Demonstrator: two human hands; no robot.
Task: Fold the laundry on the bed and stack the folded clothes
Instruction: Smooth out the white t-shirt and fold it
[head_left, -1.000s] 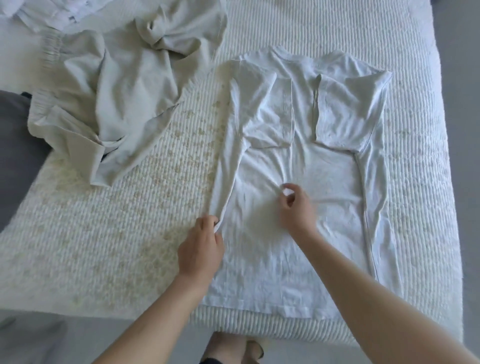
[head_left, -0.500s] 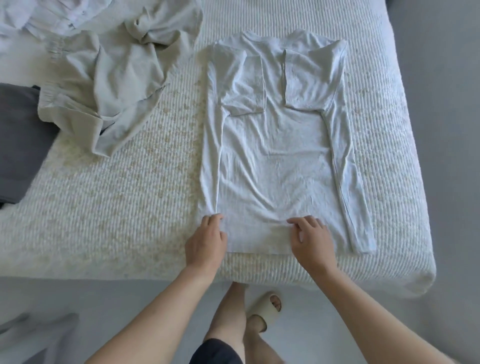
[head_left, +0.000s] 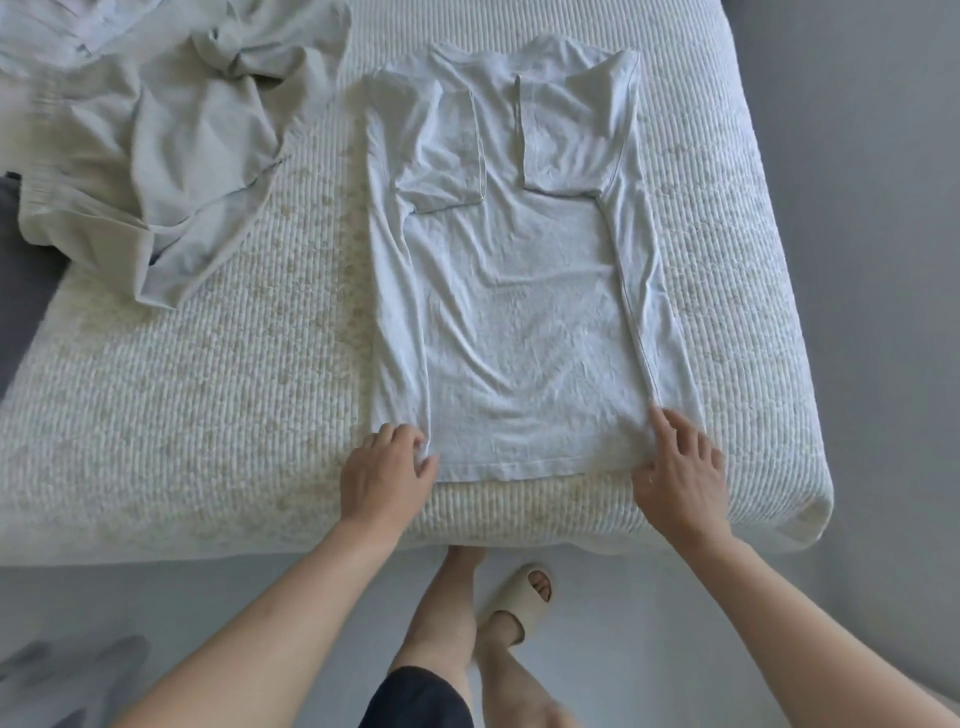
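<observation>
White bumpy bedspread (head_left: 208, 415) covers the bed, with grey floor all around it. On it, near the front edge, lies a white T-shirt (head_left: 519, 322), flat, with both sides and both sleeves already folded in toward the middle. The left hand (head_left: 387, 470) pinches the bottom left corner of the shirt with curled fingers. The right hand (head_left: 678, 467) rests on the bottom right corner with fingers mostly straight; it does not look like it is holding yet. Up at the far left sits a rumpled pale green garment (head_left: 156, 156), not folded, well apart from the shirt.

I think the next fold brings the bottom hem up to the collar. To do it well, both hands should take hold of their corners, lift together, keep the hem straight, and lay it down evenly so the side folds stay tucked.
</observation>
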